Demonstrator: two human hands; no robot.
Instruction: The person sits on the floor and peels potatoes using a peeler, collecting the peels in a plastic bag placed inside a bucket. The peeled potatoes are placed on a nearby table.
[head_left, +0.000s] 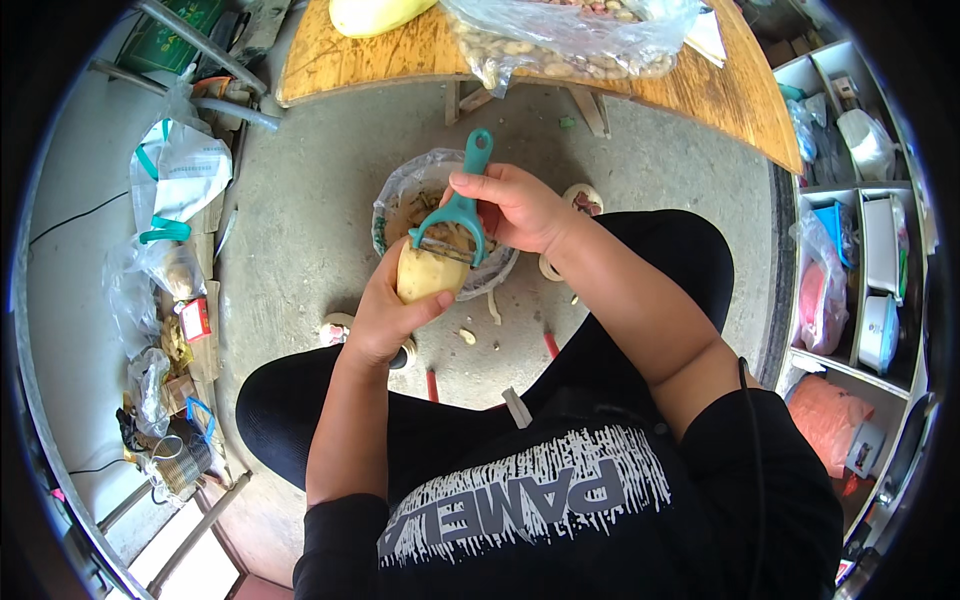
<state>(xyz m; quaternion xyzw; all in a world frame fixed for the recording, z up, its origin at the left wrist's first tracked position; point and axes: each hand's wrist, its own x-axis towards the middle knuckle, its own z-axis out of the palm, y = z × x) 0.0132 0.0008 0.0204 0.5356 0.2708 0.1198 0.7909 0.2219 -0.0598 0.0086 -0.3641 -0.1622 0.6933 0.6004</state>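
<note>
A pale, peeled-looking potato (429, 276) is gripped in my left hand (386, 307), thumb along its lower side. My right hand (510, 206) holds a teal Y-shaped peeler (452, 214) by the neck of its handle, the handle pointing up and away from me. The peeler's metal blade lies at the potato's far end, touching or just over it. Beneath both hands, on the floor, stands a round bin (386, 191) lined with a clear plastic bag, with peelings inside. Loose peel scraps (467, 337) lie on the concrete floor nearby.
Ahead is a wooden table (390, 64) bearing a pale yellow oblong vegetable (375, 13) and a clear plastic bag of what look like peanuts (570, 56). Shelves (862, 187) with bagged goods stand at the right. Bags and boxes line the left wall. My knees flank the bin's near side.
</note>
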